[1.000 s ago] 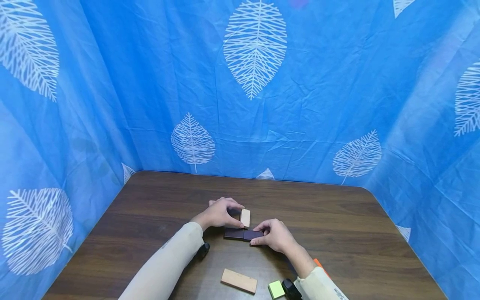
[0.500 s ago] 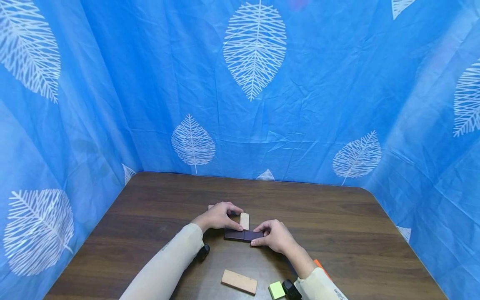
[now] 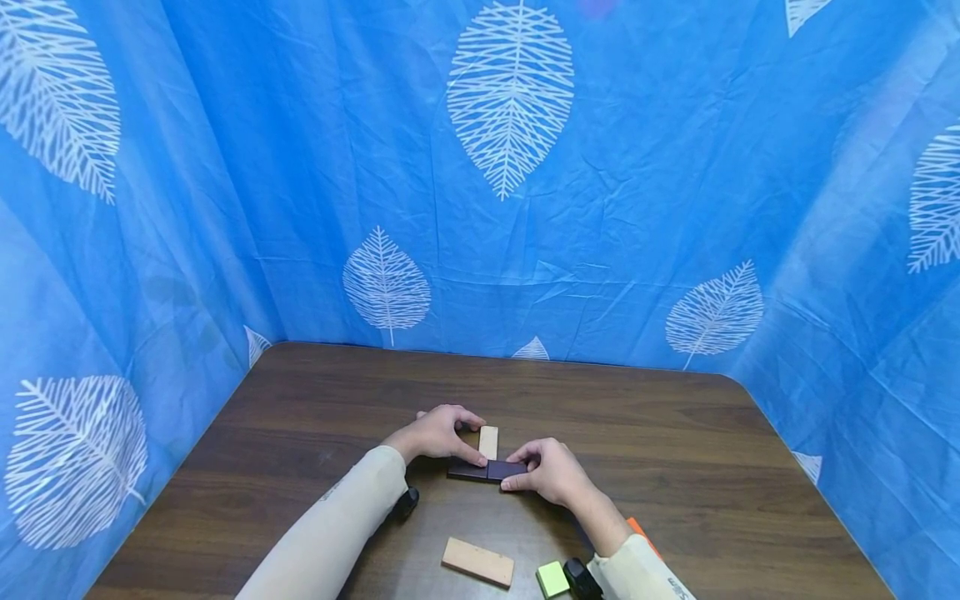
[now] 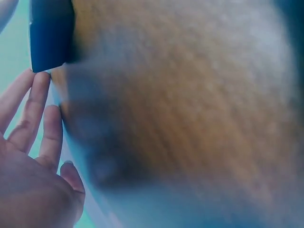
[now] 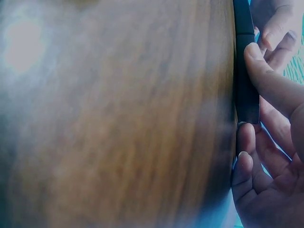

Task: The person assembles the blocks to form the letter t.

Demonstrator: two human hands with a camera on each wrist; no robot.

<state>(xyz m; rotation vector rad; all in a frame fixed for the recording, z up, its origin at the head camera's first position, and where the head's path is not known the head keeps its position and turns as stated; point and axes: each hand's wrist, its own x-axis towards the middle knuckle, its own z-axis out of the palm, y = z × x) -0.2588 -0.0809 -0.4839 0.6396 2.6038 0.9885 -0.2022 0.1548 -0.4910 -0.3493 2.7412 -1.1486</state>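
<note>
Two dark purple blocks lie end to end on the wooden table: a left dark block (image 3: 467,472) and a right dark block (image 3: 504,472). A pale wooden block (image 3: 488,442) extends away from their far side, near the seam. My left hand (image 3: 435,432) holds the pale block between thumb and index finger, with the thumb tip right at the seam. My right hand (image 3: 552,472) pinches the right dark block across its width. In the right wrist view, my thumb (image 5: 263,71) presses the near side of that block. The left wrist view shows a dark block (image 4: 51,38) beyond my fingertips.
Nearer the front lie another pale wooden block (image 3: 477,562) and a lime green block (image 3: 552,579). An orange piece (image 3: 637,533) shows partly behind my right forearm. A blue leaf-patterned curtain (image 3: 480,275) surrounds the table (image 3: 337,383) at the back and sides.
My left hand has drawn the pale block slightly toward me, up against the dark blocks. My right hand has stayed on the right dark block, almost still.
</note>
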